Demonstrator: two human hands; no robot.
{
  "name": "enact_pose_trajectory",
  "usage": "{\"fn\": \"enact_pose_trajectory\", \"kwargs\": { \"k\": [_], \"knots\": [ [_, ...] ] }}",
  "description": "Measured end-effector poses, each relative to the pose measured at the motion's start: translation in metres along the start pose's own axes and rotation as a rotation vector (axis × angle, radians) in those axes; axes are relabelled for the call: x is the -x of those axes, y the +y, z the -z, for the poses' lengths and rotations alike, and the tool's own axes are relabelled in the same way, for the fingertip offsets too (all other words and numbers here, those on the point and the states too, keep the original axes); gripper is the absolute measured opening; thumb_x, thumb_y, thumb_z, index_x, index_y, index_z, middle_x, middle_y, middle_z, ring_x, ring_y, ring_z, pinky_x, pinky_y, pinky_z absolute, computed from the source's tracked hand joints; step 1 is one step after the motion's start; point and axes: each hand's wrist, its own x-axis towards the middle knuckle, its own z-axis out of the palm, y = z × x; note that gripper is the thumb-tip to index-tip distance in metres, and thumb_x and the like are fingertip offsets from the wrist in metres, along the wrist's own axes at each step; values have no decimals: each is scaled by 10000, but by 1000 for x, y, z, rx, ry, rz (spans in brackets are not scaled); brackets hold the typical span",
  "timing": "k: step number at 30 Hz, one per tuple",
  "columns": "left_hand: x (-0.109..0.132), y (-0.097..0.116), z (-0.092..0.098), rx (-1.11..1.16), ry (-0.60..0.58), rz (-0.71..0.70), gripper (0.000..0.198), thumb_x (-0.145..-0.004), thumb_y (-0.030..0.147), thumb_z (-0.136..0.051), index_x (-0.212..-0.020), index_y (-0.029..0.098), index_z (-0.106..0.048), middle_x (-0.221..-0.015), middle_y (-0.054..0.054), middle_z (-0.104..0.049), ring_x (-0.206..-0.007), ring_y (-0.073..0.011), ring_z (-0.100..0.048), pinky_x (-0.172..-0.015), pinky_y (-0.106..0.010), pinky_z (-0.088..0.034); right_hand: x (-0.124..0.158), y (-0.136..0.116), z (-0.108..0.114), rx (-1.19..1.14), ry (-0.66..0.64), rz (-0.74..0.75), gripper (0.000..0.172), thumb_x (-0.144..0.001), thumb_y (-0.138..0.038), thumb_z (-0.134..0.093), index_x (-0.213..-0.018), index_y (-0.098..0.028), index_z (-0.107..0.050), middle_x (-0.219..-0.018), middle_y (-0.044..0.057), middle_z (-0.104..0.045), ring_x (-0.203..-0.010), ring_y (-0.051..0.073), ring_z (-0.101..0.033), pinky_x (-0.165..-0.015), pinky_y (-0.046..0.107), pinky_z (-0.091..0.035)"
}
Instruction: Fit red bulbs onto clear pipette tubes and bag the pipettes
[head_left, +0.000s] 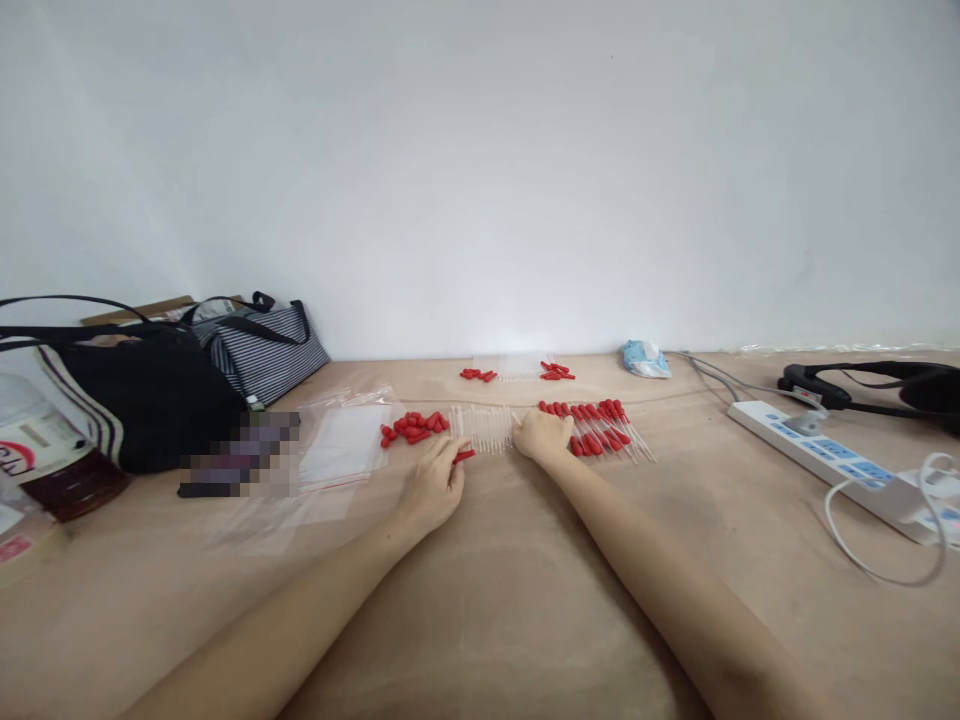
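In my left hand (pixel 436 485) a red rubber bulb (pixel 464 456) is pinched, its narrow end pointing right. A pile of loose red bulbs (pixel 414 427) lies just beyond that hand. Between my hands, thin clear glass tubes (pixel 482 428) lie side by side in a row. At the right end of this row is my right hand (pixel 543 434), fingers bent down and closed by the tubes; what they hold is hidden. Beside it, to the right, several droppers (pixel 604 428) lie slanted, each a clear tube with a red bulb on one end.
Clear zip bags (pixel 341 445) and a blurred dark object (pixel 240 458) lie left, near bags (pixel 150 395) and a bottle (pixel 45 450). More red bulbs (pixel 478 375) and tubes are by the wall. A crumpled blue pack (pixel 645 358), power strip (pixel 832 463) and black headset (pixel 870 388) sit right.
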Motion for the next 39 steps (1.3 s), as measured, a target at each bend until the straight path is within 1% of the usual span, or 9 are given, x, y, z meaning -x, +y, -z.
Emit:
{"fn": "enact_pose_trajectory", "kwargs": {
  "k": [4, 6, 8, 12, 15, 20, 28, 34, 39],
  "knots": [
    [4, 11, 1, 114, -95, -37, 265, -781, 68, -399, -971, 168, -554, -879, -46, -544, -782, -149, -541, -724, -286, -460, 18, 16, 5, 26, 88, 120, 354, -842, -309, -337, -891, -69, -593, -920, 214, -607, -912, 298, -529, -789, 420, -265],
    [4, 14, 1, 145, -126, -33, 199, -802, 111, -422, -920, 165, -573, -851, -40, -550, -761, -146, -542, -707, -283, -462, 30, 33, 6, -19, 151, 265, 276, -839, -245, -342, -916, -79, -549, -902, 187, -603, -879, 277, -528, -765, 403, -295],
    [3, 17, 0, 168, -145, -19, 150, -811, 150, -448, -869, 162, -586, -822, -34, -559, -745, -147, -545, -700, -288, -463, 42, 51, 4, -154, 146, 432, 223, -850, -202, -316, -896, -113, -515, -850, 128, -606, -779, 223, -536, -733, 372, -329],
    [1, 23, -6, 216, -120, -28, 165, -798, 182, -503, -938, 167, -588, -844, -34, -562, -765, -151, -555, -710, -291, -471, 59, 77, 3, -389, 152, 721, 183, -856, -183, -331, -933, -143, -492, -854, 89, -586, -784, 178, -520, -713, 311, -374],
    [2, 25, -10, 205, -104, -67, 153, -805, 185, -496, -903, 168, -613, -949, -58, -536, -805, -154, -562, -745, -298, -468, 66, 80, 3, -435, 177, 818, 228, -860, -167, -336, -1017, -164, -502, -884, 83, -573, -811, 169, -513, -714, 299, -379],
    [4, 26, -11, 227, -90, -92, 146, -820, 170, -471, -859, 169, -612, -952, -58, -552, -868, -161, -554, -789, -300, -453, 70, 74, 0, -433, 165, 866, 244, -864, -160, -339, -990, -183, -547, -848, 66, -572, -761, 155, -509, -692, 292, -363],
    [3, 28, -8, 295, -143, -102, 147, -843, 192, -445, -875, 167, -587, -814, -26, -594, -754, -133, -557, -707, -256, -447, 72, 75, -1, -388, 129, 875, 244, -863, -185, -375, -1003, -197, -574, -811, 46, -592, -733, 141, -503, -756, 328, -290],
    [6, 29, -5, 235, -196, -135, 168, -860, 201, -412, -847, 157, -574, -774, -28, -571, -718, -132, -538, -677, -249, -423, 72, 75, 0, -413, 73, 878, 235, -863, -247, -408, -998, -208, -597, -783, 31, -616, -683, 120, -509, -717, 304, -256],
    [8, 31, -3, 157, -253, -226, 173, -862, 184, -400, -798, 162, -560, -775, -25, -572, -734, -143, -528, -717, -278, -394, 70, 76, 7, -291, 61, 927, 232, -855, -234, -416, -983, -234, -609, -793, 19, -625, -653, 113, -492, -703, 310, -217]
  ]
}}
